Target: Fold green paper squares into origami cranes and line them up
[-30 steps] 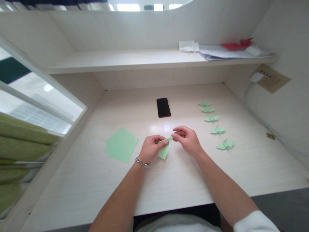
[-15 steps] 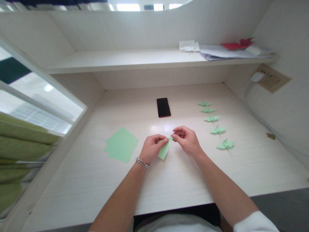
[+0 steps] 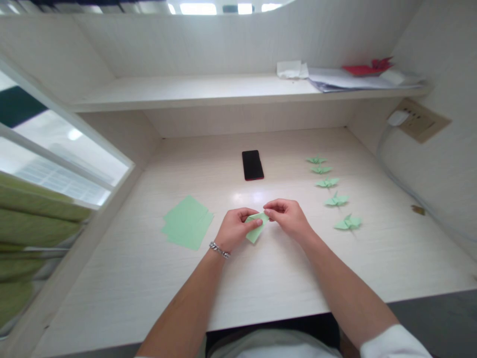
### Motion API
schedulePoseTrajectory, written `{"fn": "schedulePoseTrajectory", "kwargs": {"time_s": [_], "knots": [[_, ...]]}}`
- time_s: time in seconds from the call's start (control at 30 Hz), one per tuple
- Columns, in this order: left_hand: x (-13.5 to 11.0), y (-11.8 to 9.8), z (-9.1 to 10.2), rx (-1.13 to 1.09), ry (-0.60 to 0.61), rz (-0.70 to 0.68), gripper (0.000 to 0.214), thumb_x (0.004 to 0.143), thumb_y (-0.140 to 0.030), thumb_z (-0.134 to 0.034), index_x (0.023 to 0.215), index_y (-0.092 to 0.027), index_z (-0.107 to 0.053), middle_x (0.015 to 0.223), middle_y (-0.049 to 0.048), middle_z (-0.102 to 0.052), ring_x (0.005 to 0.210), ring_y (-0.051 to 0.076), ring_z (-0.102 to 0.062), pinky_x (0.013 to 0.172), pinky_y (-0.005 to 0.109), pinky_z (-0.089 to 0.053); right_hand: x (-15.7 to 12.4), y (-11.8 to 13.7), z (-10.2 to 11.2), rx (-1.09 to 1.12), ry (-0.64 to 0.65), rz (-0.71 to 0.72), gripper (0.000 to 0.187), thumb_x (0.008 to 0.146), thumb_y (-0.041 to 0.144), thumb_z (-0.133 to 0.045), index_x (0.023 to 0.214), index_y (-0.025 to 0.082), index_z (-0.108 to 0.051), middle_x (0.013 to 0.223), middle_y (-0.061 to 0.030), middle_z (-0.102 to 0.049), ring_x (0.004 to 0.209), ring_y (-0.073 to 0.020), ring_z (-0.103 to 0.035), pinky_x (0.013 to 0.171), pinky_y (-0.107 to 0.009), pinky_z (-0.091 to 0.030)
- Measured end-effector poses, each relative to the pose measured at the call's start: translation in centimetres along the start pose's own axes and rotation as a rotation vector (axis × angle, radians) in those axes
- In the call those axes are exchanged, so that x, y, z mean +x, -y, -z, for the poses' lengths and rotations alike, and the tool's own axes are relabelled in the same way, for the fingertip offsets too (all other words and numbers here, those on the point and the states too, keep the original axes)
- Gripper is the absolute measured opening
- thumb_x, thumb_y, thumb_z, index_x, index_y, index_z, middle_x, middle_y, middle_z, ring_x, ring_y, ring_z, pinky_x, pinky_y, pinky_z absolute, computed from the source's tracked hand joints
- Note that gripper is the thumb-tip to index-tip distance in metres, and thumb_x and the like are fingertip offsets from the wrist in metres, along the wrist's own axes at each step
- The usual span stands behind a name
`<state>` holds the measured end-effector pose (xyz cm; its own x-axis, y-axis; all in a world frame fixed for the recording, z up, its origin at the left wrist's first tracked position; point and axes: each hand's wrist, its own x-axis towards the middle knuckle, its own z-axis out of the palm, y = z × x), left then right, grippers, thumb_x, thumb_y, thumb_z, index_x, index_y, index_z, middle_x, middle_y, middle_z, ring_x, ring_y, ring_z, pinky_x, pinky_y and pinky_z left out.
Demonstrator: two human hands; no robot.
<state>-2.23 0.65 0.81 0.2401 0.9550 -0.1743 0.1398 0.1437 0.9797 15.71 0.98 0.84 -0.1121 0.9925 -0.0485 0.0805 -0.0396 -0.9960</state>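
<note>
A small folded piece of green paper (image 3: 255, 230) is held just above the pale desk (image 3: 261, 278) at its middle. My left hand (image 3: 234, 229), with a metal bracelet on its wrist, pinches the paper's left side. My right hand (image 3: 287, 218) pinches its upper right tip. Both hands are closed on the paper and nearly touch each other. Part of the paper is hidden behind my fingers.
A stack of green paper sheets (image 3: 187, 222) lies left of my hands. Several folded green cranes (image 3: 336, 200) stand in a row to the right. A black phone (image 3: 252, 165) lies further back. The shelf (image 3: 194, 92) above carries papers and a red crane (image 3: 379, 64). A wall socket (image 3: 417, 119) is at right.
The green paper has been folded down shorter and flatter between my fingers. My right hand has dropped slightly toward the desk; my left hand stays in place.
</note>
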Motion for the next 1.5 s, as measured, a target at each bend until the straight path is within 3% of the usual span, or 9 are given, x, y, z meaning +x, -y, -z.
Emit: {"fn": "schedulePoseTrajectory", "kwargs": {"time_s": [0.17,0.77,0.97,1.33,1.5], "knots": [[0.0,0.0,0.0,0.062,0.010,-0.011,0.026,0.065,-0.029,-0.075,0.086,-0.014,-0.071,0.080,0.0056,-0.073,0.069,0.017,-0.065,0.060,0.025,-0.048,-0.1,-0.1,0.0,-0.043,0.110,-0.101,0.022,0.072,0.032,-0.069,0.081,0.013,-0.073,0.067,-0.0056,-0.069,0.057,-0.0139,-0.061,0.057,-0.026,-0.049],[0.1,0.0,0.1,0.037,-0.008,-0.003,0.031,0.062,-0.035,-0.077,0.084,-0.014,-0.072,0.077,0.0065,-0.072,0.067,0.018,-0.064,0.058,0.025,-0.047,-0.1,0.0,-0.1,-0.006,0.082,-0.095,0.020,0.067,0.029,-0.072,0.078,0.013,-0.075,0.065,-0.0052,-0.069,0.055,-0.0135,-0.060,0.055,-0.025,-0.049],[0.3,0.4,0.1,0.045,-0.014,-0.032,0.029,0.070,-0.042,-0.070,0.076,-0.014,-0.071,0.072,0.0061,-0.070,0.066,0.016,-0.062,0.059,0.025,-0.046,-0.1,-0.3,-0.5,-0.013,0.101,-0.114,0.019,0.068,0.029,-0.072,0.079,0.012,-0.074,0.064,-0.0053,-0.069,0.055,-0.0132,-0.060,0.054,-0.025,-0.049],[0.1,-0.2,0.1,-0.007,-0.064,0.037,0.030,0.066,-0.043,-0.073,0.065,-0.013,-0.067,0.061,0.0026,-0.064,0.054,0.012,-0.053,0.050,0.023,-0.039,-0.2,0.1,-0.3,0.102,0.101,-0.187,0.027,0.064,0.033,-0.077,0.077,0.010,-0.073,0.058,-0.0040,-0.066,0.051,-0.0115,-0.058,0.052,-0.024,-0.049],[0.4,0.2,0.5,-0.031,-0.092,0.006,0.034,0.065,-0.047,-0.073,0.063,-0.014,-0.062,0.058,0.0002,-0.058,0.052,0.011,-0.049,0.047,0.022,-0.036,-0.2,0.5,-0.5,0.147,0.094,-0.202,0.029,0.062,0.035,-0.078,0.077,0.010,-0.073,0.058,-0.0038,-0.065,0.051,-0.0117,-0.059,0.050,-0.024,-0.049]]}}
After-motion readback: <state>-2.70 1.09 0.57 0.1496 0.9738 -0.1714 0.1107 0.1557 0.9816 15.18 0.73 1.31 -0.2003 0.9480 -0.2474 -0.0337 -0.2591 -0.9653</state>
